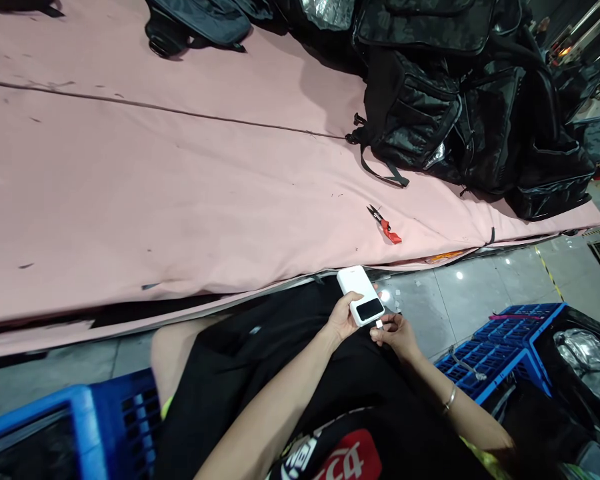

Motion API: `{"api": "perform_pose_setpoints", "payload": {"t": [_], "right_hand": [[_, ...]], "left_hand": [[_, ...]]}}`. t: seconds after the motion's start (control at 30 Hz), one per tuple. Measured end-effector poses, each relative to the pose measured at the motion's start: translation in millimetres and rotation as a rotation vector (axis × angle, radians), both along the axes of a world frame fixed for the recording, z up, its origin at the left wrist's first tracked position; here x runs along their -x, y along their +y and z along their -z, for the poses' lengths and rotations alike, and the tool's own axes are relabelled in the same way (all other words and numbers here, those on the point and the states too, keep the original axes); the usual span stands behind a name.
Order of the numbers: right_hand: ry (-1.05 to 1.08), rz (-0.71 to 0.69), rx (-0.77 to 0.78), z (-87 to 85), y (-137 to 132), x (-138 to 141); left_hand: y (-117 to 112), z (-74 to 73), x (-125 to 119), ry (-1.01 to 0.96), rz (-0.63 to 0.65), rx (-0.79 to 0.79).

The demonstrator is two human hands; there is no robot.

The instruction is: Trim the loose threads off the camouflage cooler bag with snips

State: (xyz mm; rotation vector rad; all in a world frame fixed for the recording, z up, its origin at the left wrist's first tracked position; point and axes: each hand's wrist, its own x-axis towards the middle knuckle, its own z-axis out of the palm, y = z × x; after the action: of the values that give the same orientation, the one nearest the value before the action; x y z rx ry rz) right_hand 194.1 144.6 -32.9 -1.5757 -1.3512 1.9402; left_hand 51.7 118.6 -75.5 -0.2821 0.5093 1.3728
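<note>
1. A white, rounded rectangular power bank with a dark display window (360,294) is gripped in the left hand (344,319), fingers wrapped about its lower edge; it is held over the lap, just off the near edge of the bench.
2. A small white plug (379,325) is pinched between thumb and fingertips of the right hand (396,333), the hand otherwise closed, and is held touching or just beside the bank's lower corner.
3. The step in hand is judged to be the mating of plug and port; whether it is seated cannot be told.
4. A straight, aligned push is called for next, with the bank kept steady.
5. On the pink cloth-covered bench (180,187), small red-handled thread snips (386,225) lie well apart, near black glossy backpacks (460,113).
6. A blue plastic crate (505,347) stands on the floor at the right.
</note>
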Motion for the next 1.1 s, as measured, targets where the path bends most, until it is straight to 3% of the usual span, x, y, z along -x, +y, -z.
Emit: {"api": "perform_pose_setpoints", "payload": {"t": [0.17, 0.53, 1.1], "right_hand": [[0.005, -0.037, 0.037, 4.1, 2, 2], [-0.018, -0.051, 0.06, 6.5, 9, -4], [0.005, 0.039, 0.063, 12.2, 15, -1]], "left_hand": [[0, 2.2, 1, -0.008, 0.054, -0.028], [2, 3.7, 0, 0.003, 0.05, -0.042], [3, 1.2, -1, 0.025, 0.054, -0.044]]}}
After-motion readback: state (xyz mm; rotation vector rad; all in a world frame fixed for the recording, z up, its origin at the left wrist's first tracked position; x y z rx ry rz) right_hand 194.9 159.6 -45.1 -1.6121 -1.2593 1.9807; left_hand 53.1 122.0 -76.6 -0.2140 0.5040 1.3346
